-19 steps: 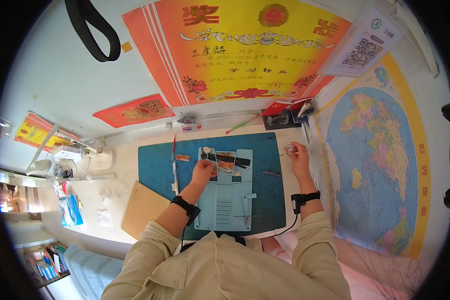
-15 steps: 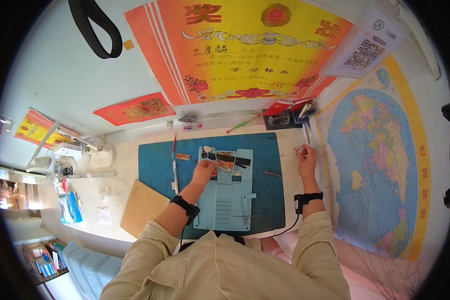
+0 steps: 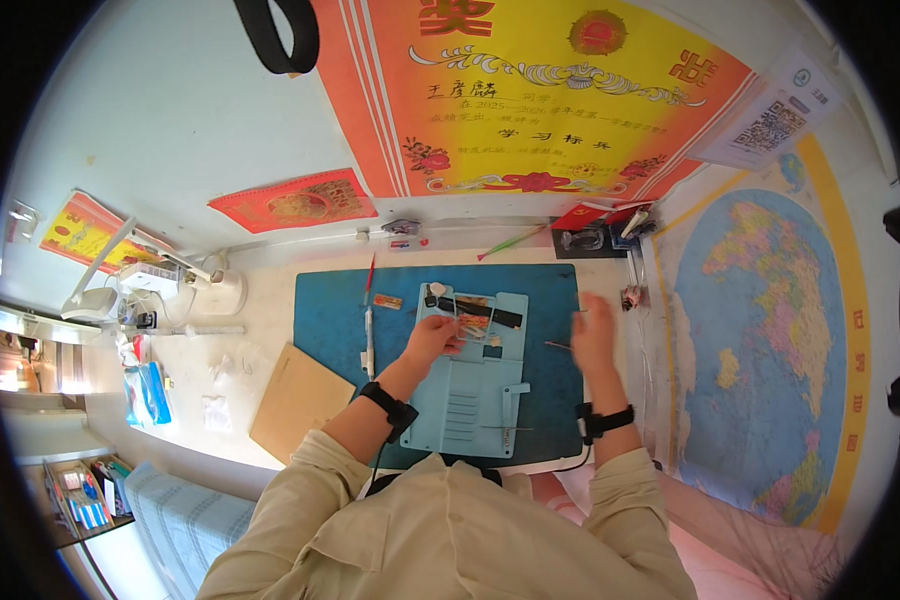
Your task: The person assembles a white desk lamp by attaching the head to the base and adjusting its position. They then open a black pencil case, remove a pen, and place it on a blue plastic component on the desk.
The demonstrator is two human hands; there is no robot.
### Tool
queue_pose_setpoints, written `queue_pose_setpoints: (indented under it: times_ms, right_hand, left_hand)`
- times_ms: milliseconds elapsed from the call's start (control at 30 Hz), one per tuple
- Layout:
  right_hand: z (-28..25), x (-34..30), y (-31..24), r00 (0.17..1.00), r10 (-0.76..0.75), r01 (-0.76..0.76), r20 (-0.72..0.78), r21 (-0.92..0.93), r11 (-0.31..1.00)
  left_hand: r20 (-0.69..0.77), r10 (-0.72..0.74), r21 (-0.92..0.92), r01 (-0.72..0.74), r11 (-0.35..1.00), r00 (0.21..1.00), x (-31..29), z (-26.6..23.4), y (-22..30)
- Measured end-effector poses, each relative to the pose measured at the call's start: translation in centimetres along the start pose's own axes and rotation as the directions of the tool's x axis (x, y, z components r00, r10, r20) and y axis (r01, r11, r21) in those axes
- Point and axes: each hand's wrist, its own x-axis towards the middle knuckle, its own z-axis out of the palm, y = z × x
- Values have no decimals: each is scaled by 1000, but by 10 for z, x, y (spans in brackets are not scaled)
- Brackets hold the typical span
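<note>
A light-blue plastic case [image 3: 485, 390] lies on a dark teal mat [image 3: 320, 310] in front of me. Its upper compartment holds black strips [image 3: 500, 314] and small orange-patterned pieces. My left hand [image 3: 433, 342] rests at the left side of that compartment, fingers pinched together; what is between them, if anything, is too small to make out. Over the mat's right edge, my right hand [image 3: 593, 335] is raised and smeared by motion. Beside it on the mat lie thin dark metal pieces [image 3: 557, 346]. A small red-and-white object [image 3: 631, 297] sits to the right of this hand.
Left of the case lie a white pen-like tool [image 3: 369, 345] and an orange packet [image 3: 388, 301]. A brown board [image 3: 295, 405] overlaps the mat's left edge. Farther left stands a white lamp [image 3: 225, 292]. A world map [image 3: 760, 340] covers the right wall; a certificate hangs behind.
My right hand has let go of the small red-and-white object and moved left over the mat. My left hand stays at the case. The whole view has shifted slightly.
</note>
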Motion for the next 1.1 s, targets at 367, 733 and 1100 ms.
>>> queue_pose_setpoints:
  times_ms: [367, 733, 1100]
  right_hand:
    - [76, -17, -104, 923, -253, 228, 289, 116, 967]
    - [89, -18, -104, 807, -244, 287, 537, 4, 958]
    - [74, -2, -67, 834, -77, -45, 546, 206, 978]
  left_hand:
    - [240, 83, -114, -56, 992, 967, -6, -10, 62]
    - [247, 56, 17, -62, 998, 968, -8, -23, 75]
    - [108, 161, 249, -183, 951, 981, 0, -52, 47]
